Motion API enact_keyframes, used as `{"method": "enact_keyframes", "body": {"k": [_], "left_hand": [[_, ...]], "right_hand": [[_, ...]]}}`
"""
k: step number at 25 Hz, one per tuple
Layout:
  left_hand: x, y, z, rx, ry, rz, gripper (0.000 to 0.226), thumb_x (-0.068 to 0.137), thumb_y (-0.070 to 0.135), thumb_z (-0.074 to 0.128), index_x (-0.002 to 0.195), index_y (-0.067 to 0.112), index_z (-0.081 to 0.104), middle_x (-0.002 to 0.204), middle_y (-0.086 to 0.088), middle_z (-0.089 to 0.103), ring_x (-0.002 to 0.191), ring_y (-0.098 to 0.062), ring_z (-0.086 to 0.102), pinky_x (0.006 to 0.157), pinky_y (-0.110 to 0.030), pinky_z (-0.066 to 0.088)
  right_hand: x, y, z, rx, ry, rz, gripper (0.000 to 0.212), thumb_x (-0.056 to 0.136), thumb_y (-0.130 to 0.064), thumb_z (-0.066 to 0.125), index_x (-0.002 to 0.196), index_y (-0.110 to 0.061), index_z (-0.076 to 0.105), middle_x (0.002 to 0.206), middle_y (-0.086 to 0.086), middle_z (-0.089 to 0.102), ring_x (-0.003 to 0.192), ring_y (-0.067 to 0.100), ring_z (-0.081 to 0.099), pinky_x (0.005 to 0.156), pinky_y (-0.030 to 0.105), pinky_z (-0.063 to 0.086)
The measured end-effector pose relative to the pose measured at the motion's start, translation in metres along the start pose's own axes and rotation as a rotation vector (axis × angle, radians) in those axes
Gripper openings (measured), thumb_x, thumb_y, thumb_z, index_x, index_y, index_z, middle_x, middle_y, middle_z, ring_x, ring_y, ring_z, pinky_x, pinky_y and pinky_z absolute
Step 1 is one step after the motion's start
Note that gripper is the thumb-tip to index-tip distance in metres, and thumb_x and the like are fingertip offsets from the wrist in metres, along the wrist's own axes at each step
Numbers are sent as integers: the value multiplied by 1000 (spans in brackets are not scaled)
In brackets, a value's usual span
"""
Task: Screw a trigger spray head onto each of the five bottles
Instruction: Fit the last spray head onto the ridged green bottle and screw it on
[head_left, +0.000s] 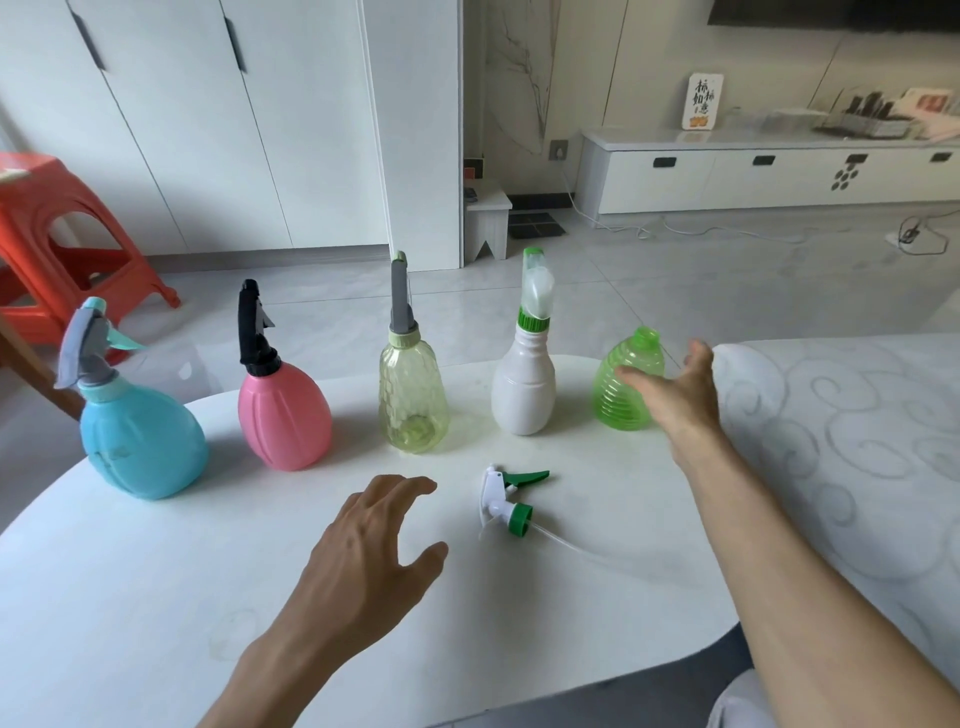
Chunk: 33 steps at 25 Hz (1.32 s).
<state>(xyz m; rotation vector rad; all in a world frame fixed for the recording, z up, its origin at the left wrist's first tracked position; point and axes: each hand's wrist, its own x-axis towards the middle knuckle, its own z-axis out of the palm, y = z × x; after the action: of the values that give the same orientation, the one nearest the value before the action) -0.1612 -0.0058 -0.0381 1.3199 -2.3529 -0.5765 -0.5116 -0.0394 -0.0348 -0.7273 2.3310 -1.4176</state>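
Note:
Five bottles stand in a row on the white table (156, 597). The blue bottle (140, 447), pink bottle (283, 415), pale yellow bottle (413, 400) and white bottle (522, 384) each carry a spray head. The green ribbed bottle (621, 379) at the right has a bare neck. A white and green trigger spray head (506, 501) lies on its side in front of the white bottle, its tube trailing right. My right hand (675, 389) is open, fingers spread just beside the green bottle. My left hand (374, 540) hovers open left of the loose head.
An orange plastic stool (67, 234) stands at the far left on the floor. A patterned white cushion or sofa arm (831, 441) borders the table's right side. White cabinets and a low TV unit (753, 171) line the back.

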Motion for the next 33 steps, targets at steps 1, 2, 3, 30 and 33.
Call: {"method": "enact_keyframes", "body": {"k": [1, 2, 3, 30, 33], "left_hand": [[0, 0, 1, 3, -3, 0, 54, 90, 40, 69, 140, 31, 51, 136, 15, 52, 116, -13, 55, 92, -26, 44], [0, -1, 2, 5, -7, 0, 54, 90, 40, 69, 140, 32, 51, 136, 15, 52, 116, -12, 55, 91, -25, 44], [0, -1, 3, 8, -8, -1, 54, 90, 40, 69, 140, 32, 51, 136, 15, 52, 115, -12, 55, 90, -23, 42], [0, -8, -15, -437, 45, -132, 94, 52, 55, 83, 138, 45, 45, 115, 20, 63, 104, 4, 59, 82, -18, 47], [-2, -10, -14, -376, 41, -108, 95, 54, 54, 82, 140, 45, 43, 118, 23, 59, 105, 10, 54, 78, -6, 40]], "right_hand": [[2, 5, 5, 3, -42, -6, 99, 72, -37, 84, 151, -21, 27, 154, 9, 42, 137, 31, 43, 109, 42, 38], [3, 10, 10, 12, -57, -26, 97, 71, -36, 84, 150, -23, 30, 151, 8, 46, 134, 31, 46, 107, 41, 40], [3, 13, 14, 19, -58, -55, 90, 70, -35, 84, 146, -24, 36, 145, 8, 52, 130, 31, 51, 105, 42, 42], [-160, -24, 26, -863, -547, -627, 17, 86, -39, 58, 87, -28, 45, 104, -2, 68, 108, 28, 53, 77, 37, 36], [-167, -10, 44, -941, -535, -671, 21, 86, -37, 57, 89, -25, 40, 101, 1, 68, 104, 30, 53, 74, 38, 26]]}}
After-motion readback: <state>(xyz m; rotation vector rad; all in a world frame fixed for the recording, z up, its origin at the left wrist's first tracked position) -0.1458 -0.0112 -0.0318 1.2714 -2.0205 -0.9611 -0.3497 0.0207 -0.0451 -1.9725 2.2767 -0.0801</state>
